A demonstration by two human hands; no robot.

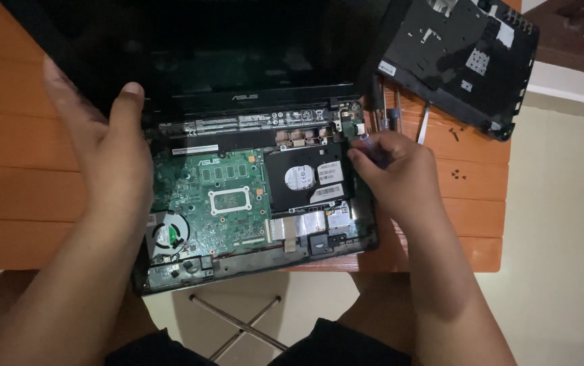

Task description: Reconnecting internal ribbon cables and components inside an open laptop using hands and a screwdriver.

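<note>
Here my left hand, fingers wide, braces the opened laptop on the bench while my right hand pinches something small beside its hard drive.

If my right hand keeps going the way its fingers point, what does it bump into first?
Most likely the black hard drive. The right hand has its fingertips pointing left, at the drive's right edge inside the opened laptop. Depth is hard to judge, so they may already touch it.
</note>
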